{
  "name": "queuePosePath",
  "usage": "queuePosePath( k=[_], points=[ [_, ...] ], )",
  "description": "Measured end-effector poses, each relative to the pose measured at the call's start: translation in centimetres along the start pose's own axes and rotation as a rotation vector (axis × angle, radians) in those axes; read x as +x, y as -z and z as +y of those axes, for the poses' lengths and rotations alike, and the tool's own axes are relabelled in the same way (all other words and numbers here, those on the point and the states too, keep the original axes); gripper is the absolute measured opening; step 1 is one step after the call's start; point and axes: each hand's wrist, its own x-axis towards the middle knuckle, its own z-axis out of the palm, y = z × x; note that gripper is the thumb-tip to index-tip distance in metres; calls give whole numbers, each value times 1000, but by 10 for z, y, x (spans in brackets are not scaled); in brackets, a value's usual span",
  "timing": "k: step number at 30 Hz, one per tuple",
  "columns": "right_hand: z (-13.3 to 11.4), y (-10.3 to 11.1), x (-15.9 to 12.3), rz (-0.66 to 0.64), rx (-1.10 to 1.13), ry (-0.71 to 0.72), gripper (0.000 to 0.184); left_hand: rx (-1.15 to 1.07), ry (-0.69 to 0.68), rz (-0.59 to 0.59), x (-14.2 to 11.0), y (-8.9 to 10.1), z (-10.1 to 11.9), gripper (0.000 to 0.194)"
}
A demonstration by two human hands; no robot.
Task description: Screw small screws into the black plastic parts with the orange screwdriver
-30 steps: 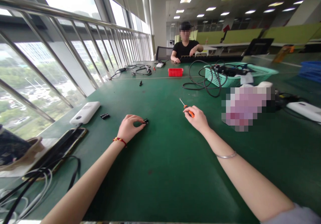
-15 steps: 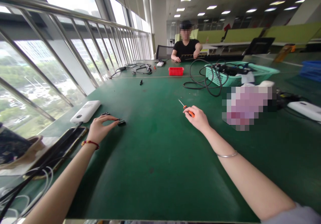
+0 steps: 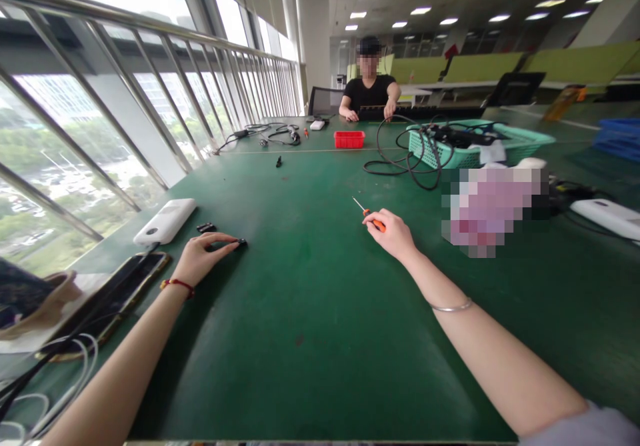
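My left hand (image 3: 203,257) is closed in a pinch at the left of the green table (image 3: 280,313). Its thumb and fingertips grip a small black part (image 3: 243,243), partly hidden and too small to identify. Just behind the knuckles lies another small black piece (image 3: 205,227). My right hand (image 3: 393,235) is wrapped round the orange and black handle of a small screwdriver (image 3: 381,225). The thin metal shaft points forward and left, clear of any object.
A white power bank (image 3: 166,221) and a phone (image 3: 145,273) lie left. Farther off are a small black part (image 3: 279,162), red bin (image 3: 349,140), cables (image 3: 280,133) and green basket (image 3: 530,139). A blurred-out item (image 3: 493,209) lies right. A person (image 3: 370,89) sits opposite.
The black part at my left fingertips shows less of itself than before. The black piece behind that hand is more exposed. My right hand keeps the screwdriver; the view has shifted slightly.
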Motion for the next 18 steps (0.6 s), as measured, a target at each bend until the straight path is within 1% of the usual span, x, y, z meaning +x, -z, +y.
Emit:
queuePosePath(
  k=[11, 16, 18],
  points=[
    [0, 1, 1, -24, -18, -12, 18, -10, 21, -3, 2, -3, -10, 51],
    [-1, 2, 0, -24, -14, -9, 18, -17, 55, -28, 1, -1, -9, 60],
    [-1, 2, 0, -20, -7, -8, 18, 3, 65, -30, 0, 2, -10, 60]
  ],
)
